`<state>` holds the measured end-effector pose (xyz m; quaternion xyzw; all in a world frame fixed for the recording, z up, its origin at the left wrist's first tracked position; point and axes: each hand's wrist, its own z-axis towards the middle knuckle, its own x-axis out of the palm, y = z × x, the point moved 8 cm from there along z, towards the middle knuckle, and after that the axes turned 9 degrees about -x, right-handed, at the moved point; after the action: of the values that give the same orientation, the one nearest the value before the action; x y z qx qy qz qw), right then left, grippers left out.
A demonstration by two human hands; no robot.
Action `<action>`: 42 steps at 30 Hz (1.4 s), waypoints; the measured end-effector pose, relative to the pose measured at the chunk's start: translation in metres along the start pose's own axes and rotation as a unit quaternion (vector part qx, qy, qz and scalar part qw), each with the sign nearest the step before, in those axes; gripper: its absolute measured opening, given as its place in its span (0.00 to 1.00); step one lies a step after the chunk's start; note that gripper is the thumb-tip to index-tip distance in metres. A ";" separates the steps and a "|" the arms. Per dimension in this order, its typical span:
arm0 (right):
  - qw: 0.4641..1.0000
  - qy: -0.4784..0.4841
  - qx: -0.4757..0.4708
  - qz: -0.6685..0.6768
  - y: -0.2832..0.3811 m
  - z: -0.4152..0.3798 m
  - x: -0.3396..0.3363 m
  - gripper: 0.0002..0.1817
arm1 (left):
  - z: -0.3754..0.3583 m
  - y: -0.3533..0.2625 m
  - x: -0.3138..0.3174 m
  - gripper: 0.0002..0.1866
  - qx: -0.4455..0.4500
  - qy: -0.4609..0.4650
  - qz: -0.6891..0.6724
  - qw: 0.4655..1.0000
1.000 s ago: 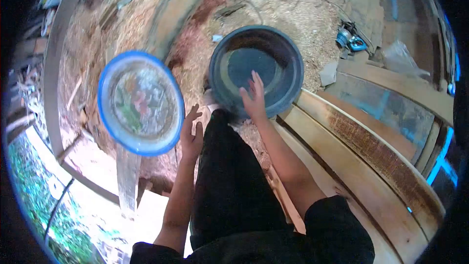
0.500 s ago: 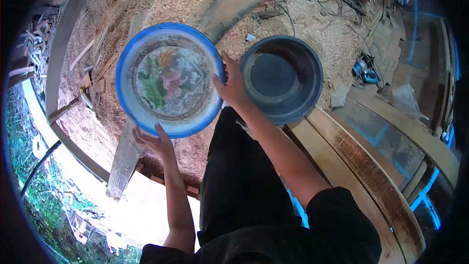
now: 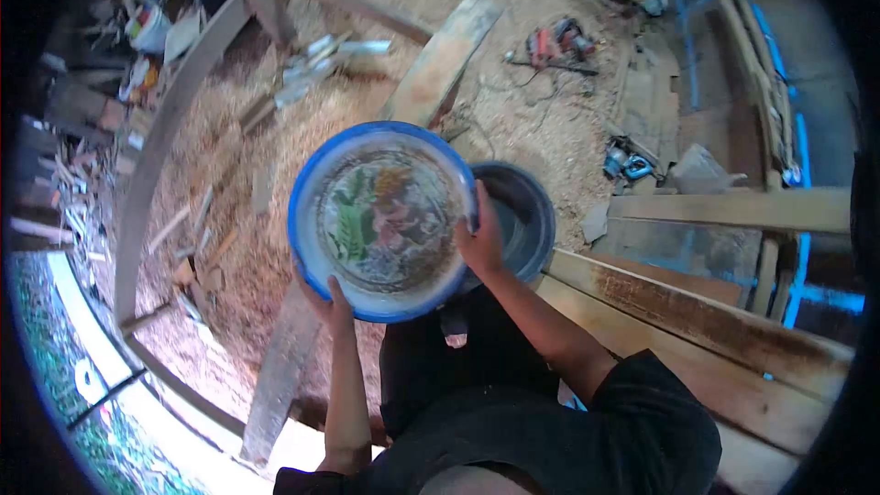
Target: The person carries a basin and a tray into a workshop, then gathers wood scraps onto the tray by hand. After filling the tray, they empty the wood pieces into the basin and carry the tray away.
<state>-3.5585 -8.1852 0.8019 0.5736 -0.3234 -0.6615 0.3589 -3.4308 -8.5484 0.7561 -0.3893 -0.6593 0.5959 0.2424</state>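
Two hands grip one bowl: the blue-rimmed bowl (image 3: 383,220) is up off the floor, left hand (image 3: 328,301) clamped under its near rim, right hand (image 3: 481,240) clamped on the rim nearest the dark basin (image 3: 518,220). That basin sits on the sawdust, partly hidden behind the bowl. Lifting looks done; setting it down is left.

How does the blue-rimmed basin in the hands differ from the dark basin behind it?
The blue-rimmed basin has a bright blue rim and a floral picture inside; the dark basin is plain dark grey-blue. The blue-rimmed basin is gripped at its rim by the left hand and right hand and shows whole; the dark basin is partly hidden. Both are round and open.
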 end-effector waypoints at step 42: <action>0.977 -0.164 0.090 -0.103 -0.191 0.458 -0.489 0.45 | 0.156 -0.277 0.772 0.27 0.034 0.293 0.152 0.943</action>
<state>-3.9911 -7.6627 0.9600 0.5175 -0.3754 -0.7480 0.1782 -4.0625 -8.0188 0.8874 -0.6338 -0.4712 0.5079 0.3441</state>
